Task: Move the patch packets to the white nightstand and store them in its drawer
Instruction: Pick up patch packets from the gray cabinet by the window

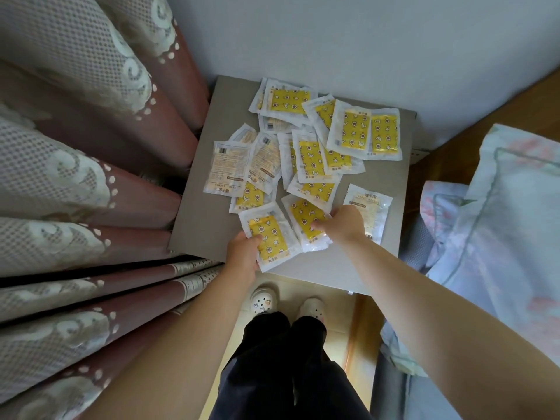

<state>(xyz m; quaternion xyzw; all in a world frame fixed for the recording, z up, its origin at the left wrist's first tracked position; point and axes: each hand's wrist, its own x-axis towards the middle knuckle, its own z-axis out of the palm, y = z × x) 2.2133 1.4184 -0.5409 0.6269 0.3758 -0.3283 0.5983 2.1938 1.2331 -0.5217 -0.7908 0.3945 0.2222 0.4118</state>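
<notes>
Obs., left to right.

Curtain (91, 177): heavy folds hang against the left side of the desk (206, 225). This limits access, so the person stands at the near edge.

Left hand (242, 253): grips the near-left packet (269, 237) by its near corner, thumb on top and fingers underneath. The packet lies yellow face up at the desk's front edge. That is probably why it goes first: an edge the fingers can slip beneath.

Patch packets (312, 153): scattered loose over the grey desk top, overlapping, some face up, some label up. None is stacked, so they have to be gathered one at a time.

Right hand (345, 222): pinches the right edge of a second packet (303, 216), just beside the first. Judgement: the two are being drawn together into one stack.

Lone packet (368, 207): label up, partly under the right wrist.

Bed (509, 207): bedding close to the desk's right side.

No drawer in view. Cannot tell whether this desk is the white nightstand.
</notes>
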